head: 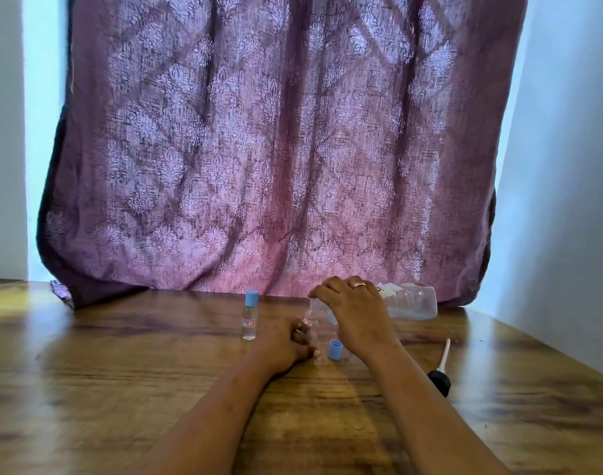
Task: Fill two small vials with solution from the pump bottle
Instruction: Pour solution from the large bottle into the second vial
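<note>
Two small vials on the wooden table [121, 371]. At the middle, upright, the open vial [310, 325], gripped low down by the curled fingers and thumb of the left hand [286, 344], itself resting on the tabletop. Tipped nearly onto its side above it, the big clear bottle [413, 301], mouth end just over the vial, clasped near the neck from above by the right hand [355, 310], fingers wrapped round, ring [359, 285] on one finger. Just left of the left hand, standing, the capped vial [250, 317]: blue top, small label, clear liquid inside. Between the two wrists, a loose blue cap [336, 349]. Well to the right, lying flat, the pump head [440, 373] with its tube. Behind everything, a purple patterned curtain [276, 149] hanging down to the table's far edge.
</note>
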A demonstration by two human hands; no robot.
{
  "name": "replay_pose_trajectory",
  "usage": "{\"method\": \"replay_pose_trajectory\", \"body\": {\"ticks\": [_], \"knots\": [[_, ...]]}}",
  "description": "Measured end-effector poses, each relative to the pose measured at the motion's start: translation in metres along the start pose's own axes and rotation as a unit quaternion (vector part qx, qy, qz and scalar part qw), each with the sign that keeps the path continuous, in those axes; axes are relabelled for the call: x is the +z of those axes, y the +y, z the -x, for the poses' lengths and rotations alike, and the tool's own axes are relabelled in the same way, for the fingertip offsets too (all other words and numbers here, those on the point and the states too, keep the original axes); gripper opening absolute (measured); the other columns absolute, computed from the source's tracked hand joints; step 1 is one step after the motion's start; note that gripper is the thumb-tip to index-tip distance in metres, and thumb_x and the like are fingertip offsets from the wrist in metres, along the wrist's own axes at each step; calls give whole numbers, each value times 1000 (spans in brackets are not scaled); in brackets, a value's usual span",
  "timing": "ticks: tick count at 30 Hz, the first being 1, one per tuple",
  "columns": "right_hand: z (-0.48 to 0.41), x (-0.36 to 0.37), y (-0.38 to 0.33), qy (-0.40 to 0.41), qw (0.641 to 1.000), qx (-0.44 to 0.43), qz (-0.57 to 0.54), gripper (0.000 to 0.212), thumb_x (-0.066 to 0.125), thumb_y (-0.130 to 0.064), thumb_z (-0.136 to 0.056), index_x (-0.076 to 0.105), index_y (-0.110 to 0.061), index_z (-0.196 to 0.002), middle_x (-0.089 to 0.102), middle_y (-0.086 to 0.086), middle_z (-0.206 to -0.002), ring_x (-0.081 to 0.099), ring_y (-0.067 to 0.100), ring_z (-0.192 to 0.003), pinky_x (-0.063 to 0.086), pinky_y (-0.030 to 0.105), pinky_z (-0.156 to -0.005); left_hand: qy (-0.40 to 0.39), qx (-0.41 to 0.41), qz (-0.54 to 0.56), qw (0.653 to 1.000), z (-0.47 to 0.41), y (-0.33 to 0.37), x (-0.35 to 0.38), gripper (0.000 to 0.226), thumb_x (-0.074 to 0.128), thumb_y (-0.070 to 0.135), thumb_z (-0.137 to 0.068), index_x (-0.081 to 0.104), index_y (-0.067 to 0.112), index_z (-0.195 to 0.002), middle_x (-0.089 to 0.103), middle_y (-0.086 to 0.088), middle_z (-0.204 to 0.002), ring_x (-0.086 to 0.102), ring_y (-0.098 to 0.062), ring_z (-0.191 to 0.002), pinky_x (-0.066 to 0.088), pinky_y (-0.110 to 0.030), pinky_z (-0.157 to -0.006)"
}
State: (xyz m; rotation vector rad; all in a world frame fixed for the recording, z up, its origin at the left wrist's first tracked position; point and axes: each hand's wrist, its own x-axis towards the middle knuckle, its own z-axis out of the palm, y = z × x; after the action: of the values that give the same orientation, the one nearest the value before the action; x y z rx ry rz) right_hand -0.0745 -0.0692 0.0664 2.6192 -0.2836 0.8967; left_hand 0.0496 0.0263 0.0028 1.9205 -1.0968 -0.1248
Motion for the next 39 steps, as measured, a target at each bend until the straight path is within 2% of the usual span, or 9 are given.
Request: {"method": "replay_pose_trajectory", "body": {"ticks": [4, 8, 12, 16, 22, 33, 39], "knots": [[0, -1, 0, -2, 1000, 3, -3, 68, 58, 6, -72, 46, -35, -125, 50, -10, -125, 47, 23, -114, 38, 32, -95, -2, 6, 6, 1000, 1, 0, 0, 27, 81, 21, -70, 60, 26, -86, 69, 3, -89, 66, -15, -87, 52, -41, -90], [1, -1, 1, -7, 1000, 8, -4, 71, 61, 5, -69, 45, -36, -126, 49, -10, -126, 47, 22, -113, 37, 32, -96, -1, 4, 0, 1000, 0, 0, 0, 30, 81, 22, -69, 63, 22, -94, 68, 2, -90, 65, -17, -89, 53, -40, -89], [1, -1, 2, -6, 1000, 12, -6, 71, 64, 4, -67, 46, -36, -124, 51, -11, -124, 48, 22, -112, 37, 32, -94, 1, -3, -12, 1000, 1, 1, -1, 30, 81, 25, -70, 61, 25, -93, 65, 8, -85, 62, -10, -83, 54, -36, -87], [1, 0, 2, -5, 1000, 11, -2, 71, 63, 4, -69, 46, -36, -124, 51, -11, -124, 48, 22, -112, 36, 32, -95, -2, -7, -23, 1000, 1, 3, -1, 34, 80, 26, -71, 61, 21, -99, 64, 5, -88, 62, -14, -88, 53, -35, -88], [1, -1, 3, -5, 1000, 11, -4, 70, 63, 3, -70, 46, -36, -125, 50, -12, -125, 47, 21, -114, 36, 32, -97, -2, -3, -28, 1000, 1, 2, -2, 27, 78, 23, -73, 59, 26, -92, 60, 13, -77, 57, -3, -75, 52, -28, -82], [-1, 0, 1, -8, 1000, 2, 8, 70, 64, 4, -68, 47, -34, -124, 51, -9, -124, 48, 23, -113, 37, 33, -95, -14, -8, -3, 1000, 2, 3, -2, 30, 78, 20, -73, 63, 19, -99, 68, 2, -90, 64, -16, -88, 52, -38, -90], [-1, 0, 1, -5, 1000, 6, 7, 70, 63, 4, -69, 47, -35, -124, 51, -10, -123, 49, 22, -112, 37, 32, -95, -21, -12, 19, 1000, 3, 3, -3, 32, 77, 14, -75, 63, 16, -104, 70, -2, -96, 66, -16, -92, 52, -40, -93]]}}
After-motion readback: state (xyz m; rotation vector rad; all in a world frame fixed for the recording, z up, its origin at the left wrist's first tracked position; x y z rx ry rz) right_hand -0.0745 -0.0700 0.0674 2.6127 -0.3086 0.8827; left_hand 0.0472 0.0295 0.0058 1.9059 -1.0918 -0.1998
